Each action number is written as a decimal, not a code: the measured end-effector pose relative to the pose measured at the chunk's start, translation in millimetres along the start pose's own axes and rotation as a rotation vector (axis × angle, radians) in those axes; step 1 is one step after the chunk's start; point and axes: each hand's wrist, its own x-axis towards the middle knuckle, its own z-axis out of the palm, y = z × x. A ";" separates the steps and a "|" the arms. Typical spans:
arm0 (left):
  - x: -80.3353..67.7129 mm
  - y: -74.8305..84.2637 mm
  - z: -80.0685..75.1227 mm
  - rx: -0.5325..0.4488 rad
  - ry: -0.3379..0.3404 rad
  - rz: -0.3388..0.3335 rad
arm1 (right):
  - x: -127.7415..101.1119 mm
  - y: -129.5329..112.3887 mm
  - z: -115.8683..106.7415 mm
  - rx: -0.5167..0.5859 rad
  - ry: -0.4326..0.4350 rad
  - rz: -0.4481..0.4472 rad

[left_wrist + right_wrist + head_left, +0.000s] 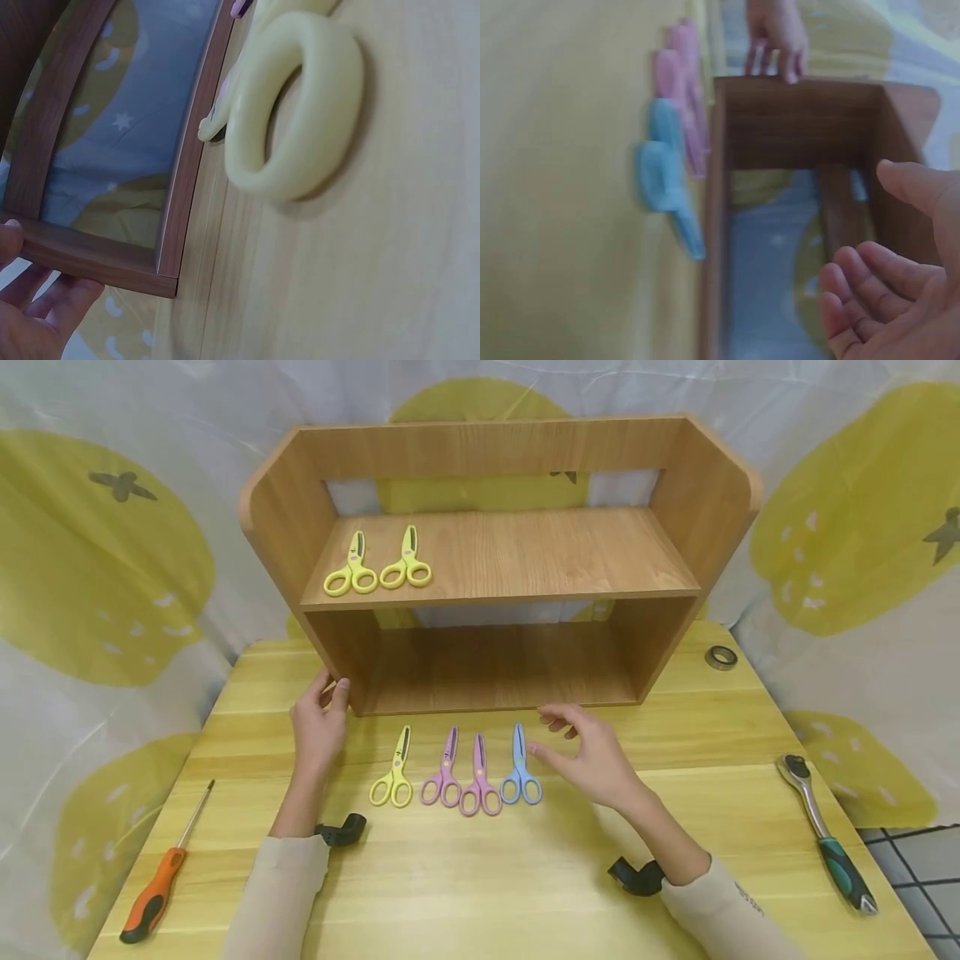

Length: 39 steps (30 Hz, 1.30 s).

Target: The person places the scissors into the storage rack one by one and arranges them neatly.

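My left hand (318,727) holds the lower left side panel of a two-tier wooden shelf (502,556), thumb by its front edge and fingers along the outside. My right hand (592,756) is empty, its fingers loosely bent and thumb apart, just right of blue-handled scissors (520,768). To their left on the table lie two pairs of pink scissors (447,768) (480,777) and one yellow pair (395,768), all with tips toward the shelf. Two more yellow scissors (354,564) (408,560) lie side by side at the left of the upper shelf board.
An orange screwdriver (161,881) lies at the table's left edge. Toward the right edge are a ratchet wrench (825,835) with a green and black handle and a metal ring bearing (721,657). Behind the shelf hangs a patterned curtain (97,568).
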 end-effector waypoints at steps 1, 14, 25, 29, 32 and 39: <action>0.9 1.1 -0.9 0.000 0.000 0.001 | -2.5 4.0 3.7 0.001 -0.001 0.008; 0.1 3.2 -4.2 0.013 0.016 -0.007 | -27.2 31.6 36.1 0.004 -0.115 0.129; 1.1 2.2 1.7 0.025 0.044 -0.002 | -37.3 36.4 44.8 -0.031 -0.158 0.183; 0.2 2.3 2.3 0.021 0.036 0.002 | -40.3 39.3 51.8 -0.103 -0.149 0.157; 0.3 1.8 1.8 0.020 0.035 0.010 | -41.3 39.6 55.6 -0.145 -0.131 0.150; 1.4 -0.2 1.1 0.027 0.038 0.016 | -40.5 33.8 60.2 -0.158 -0.083 0.177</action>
